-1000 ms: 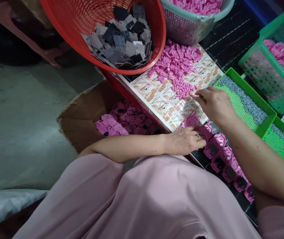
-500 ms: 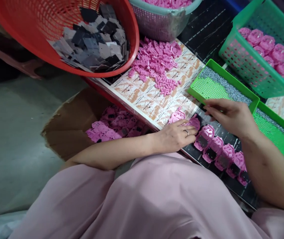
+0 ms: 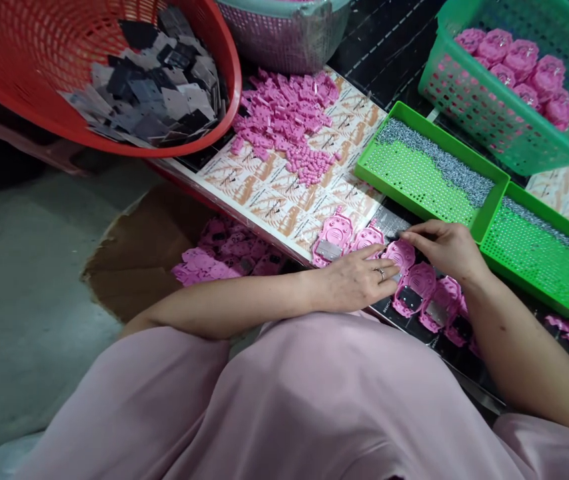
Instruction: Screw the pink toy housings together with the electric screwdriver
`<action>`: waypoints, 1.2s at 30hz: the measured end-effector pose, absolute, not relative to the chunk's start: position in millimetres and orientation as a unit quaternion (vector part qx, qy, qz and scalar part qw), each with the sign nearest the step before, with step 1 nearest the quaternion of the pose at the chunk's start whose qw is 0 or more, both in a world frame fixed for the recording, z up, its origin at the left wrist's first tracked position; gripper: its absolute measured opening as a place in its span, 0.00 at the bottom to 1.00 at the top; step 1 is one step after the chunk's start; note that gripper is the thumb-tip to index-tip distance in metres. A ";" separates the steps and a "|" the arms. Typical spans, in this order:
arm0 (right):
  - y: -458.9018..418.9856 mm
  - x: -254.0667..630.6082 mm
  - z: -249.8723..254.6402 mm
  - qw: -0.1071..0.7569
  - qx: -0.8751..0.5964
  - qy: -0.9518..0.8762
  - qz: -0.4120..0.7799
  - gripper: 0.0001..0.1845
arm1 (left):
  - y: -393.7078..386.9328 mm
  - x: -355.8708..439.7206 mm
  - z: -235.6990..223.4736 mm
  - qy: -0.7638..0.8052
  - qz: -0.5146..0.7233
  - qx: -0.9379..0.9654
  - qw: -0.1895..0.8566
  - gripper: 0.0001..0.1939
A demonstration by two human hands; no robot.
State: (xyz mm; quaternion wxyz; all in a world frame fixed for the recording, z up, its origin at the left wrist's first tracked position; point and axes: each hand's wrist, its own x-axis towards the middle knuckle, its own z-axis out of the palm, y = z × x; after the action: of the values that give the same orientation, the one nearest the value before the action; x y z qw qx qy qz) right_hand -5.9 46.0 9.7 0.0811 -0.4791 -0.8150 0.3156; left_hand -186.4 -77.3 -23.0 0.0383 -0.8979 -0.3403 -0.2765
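A row of pink plastic casings point(image 3: 416, 288) with dark and grey plates lies along the near table edge. My left hand point(image 3: 357, 277), a ring on one finger, lies across the row with its fingers stretched over the casings and pressing on one. Left of it a pink casing with a grey plate point(image 3: 329, 250) shows fully. My right hand point(image 3: 448, 250) is just above the row, thumb and forefinger pinched together at the top of a casing. Whatever sits in that pinch is too small to make out.
Two green trays point(image 3: 417, 213) of small metal screws stand behind the row. A red basket point(image 3: 232, 87) holds grey and black plates. Loose pink parts point(image 3: 284, 113) lie heaped on the table. A teal basket point(image 3: 494, 127) holds pink pieces; a cardboard box point(image 3: 114, 267) stands below.
My right hand has come down from beside the screw tray to the casings. My left hand stays on the row, which sits further left in view, and the whole view has shifted.
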 end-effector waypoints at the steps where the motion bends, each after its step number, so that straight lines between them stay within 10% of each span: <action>1: 46.1 -7.0 8.8 0.077 -0.473 -0.822 0.309 0.15 | -77.9 -186.4 -23.2 -0.341 -0.277 -0.897 0.040 0.07; 18: 48.8 -7.8 23.3 0.056 -0.487 -0.836 0.247 0.23 | -77.1 -187.4 -20.5 -0.342 -0.246 -0.907 -0.009 0.09; 26: 68.5 -111.0 55.3 0.085 -0.317 -0.945 -0.012 0.16 | -75.9 -199.8 -12.2 -0.370 -0.297 -0.880 0.004 0.14; 36: 100.5 -194.1 17.1 0.023 -0.277 -0.960 -0.029 0.07 | -89.0 -230.1 -11.7 -0.439 -0.361 -0.823 0.001 0.15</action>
State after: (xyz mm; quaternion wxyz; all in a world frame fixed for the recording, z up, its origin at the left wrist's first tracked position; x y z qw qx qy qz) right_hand -194.1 100.5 17.1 0.0233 -0.2775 -0.9600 -0.0293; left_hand -230.1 -89.0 -11.7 0.0005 -0.8228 -0.4394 -0.3606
